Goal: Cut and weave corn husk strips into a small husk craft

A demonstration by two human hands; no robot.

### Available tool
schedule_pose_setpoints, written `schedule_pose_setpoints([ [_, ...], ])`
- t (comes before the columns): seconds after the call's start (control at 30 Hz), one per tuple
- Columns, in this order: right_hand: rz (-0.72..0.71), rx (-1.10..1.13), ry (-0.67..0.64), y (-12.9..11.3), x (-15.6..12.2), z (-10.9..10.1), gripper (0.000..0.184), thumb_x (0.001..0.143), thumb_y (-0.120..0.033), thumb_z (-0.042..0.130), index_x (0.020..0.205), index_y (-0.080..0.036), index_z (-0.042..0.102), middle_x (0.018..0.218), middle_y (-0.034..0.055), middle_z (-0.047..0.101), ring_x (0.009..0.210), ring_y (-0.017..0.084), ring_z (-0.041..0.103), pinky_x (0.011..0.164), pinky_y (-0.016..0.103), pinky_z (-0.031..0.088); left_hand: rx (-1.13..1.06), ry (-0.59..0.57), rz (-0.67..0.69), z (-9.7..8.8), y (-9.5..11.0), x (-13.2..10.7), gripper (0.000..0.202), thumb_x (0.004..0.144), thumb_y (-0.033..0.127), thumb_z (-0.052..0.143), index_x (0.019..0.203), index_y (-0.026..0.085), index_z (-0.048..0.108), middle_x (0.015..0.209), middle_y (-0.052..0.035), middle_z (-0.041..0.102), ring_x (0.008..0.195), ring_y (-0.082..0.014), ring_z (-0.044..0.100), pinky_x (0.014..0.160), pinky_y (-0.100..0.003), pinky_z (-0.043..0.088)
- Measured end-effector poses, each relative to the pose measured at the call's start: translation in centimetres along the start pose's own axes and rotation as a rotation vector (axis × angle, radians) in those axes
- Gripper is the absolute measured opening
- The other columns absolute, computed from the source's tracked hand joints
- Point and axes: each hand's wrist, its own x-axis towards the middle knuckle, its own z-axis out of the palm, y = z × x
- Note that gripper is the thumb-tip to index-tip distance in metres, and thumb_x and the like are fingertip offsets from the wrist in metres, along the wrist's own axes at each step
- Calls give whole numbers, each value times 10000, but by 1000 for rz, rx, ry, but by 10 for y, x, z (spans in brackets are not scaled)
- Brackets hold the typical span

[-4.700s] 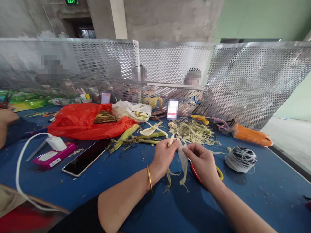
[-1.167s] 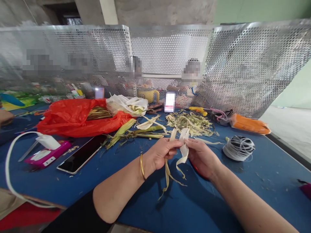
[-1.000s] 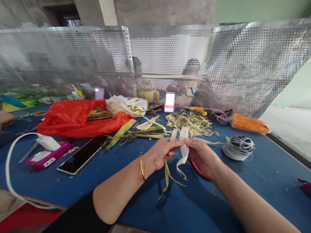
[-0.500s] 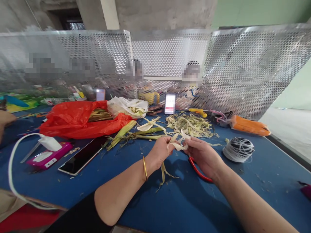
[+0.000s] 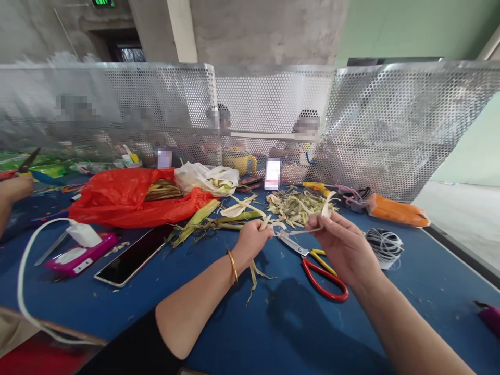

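Note:
My left hand (image 5: 250, 242) is closed on a bundle of pale corn husk strips (image 5: 253, 271) whose ends trail down onto the blue table (image 5: 250, 333). My right hand (image 5: 344, 245) is raised to the right of it, fingers pinched on another husk strip (image 5: 325, 205) that runs back toward the left hand. Red-handled scissors (image 5: 318, 265) lie on the table between and below the two hands. A spool of white cord (image 5: 385, 247) sits just right of my right hand.
A pile of shredded husks (image 5: 297, 205), green corn leaves (image 5: 203, 219), a red plastic bag (image 5: 128, 198), a phone (image 5: 133, 255), a pink device with white cable (image 5: 78, 255) and an orange packet (image 5: 394, 211) lie about. A perforated metal screen (image 5: 383, 130) closes the far side; another person's hand (image 5: 13, 187) shows at left.
My hands have drawn apart, the right one rising to the right and stretching a strip between them. The scissors, earlier under my right hand, now lie uncovered.

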Motion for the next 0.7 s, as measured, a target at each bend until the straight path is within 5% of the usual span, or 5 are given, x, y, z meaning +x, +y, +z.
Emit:
schedule_pose_setpoints([
  [0.23, 32, 71, -17, -8, -5, 3, 201, 799, -289, 685, 669, -182, 574, 614, -42, 528, 463, 64, 439, 589, 251, 473, -137, 105, -58, -7, 6, 6, 173, 625, 240, 677, 579, 170, 526, 464, 76, 395, 386, -45, 295, 405, -198, 194],
  [0.47, 22, 107, -22, -19, -5, -1, 204, 812, -262, 665, 685, -174, 531, 589, -61, 441, 387, 15, 252, 385, 170, 247, -257, 277, -106, -25, 11, 18, 110, 664, 179, 637, 627, 162, 535, 423, 83, 371, 355, -35, 288, 376, -185, 171],
  [0.7, -205, -16, 225, -32, 0, -20, 222, 749, -298, 727, 692, -188, 543, 587, -55, 411, 430, 39, 263, 386, 181, 215, -386, 254, -155, -33, 20, 20, 148, 675, 216, 660, 637, 146, 535, 464, 76, 408, 351, -9, 231, 362, -179, 100],
])
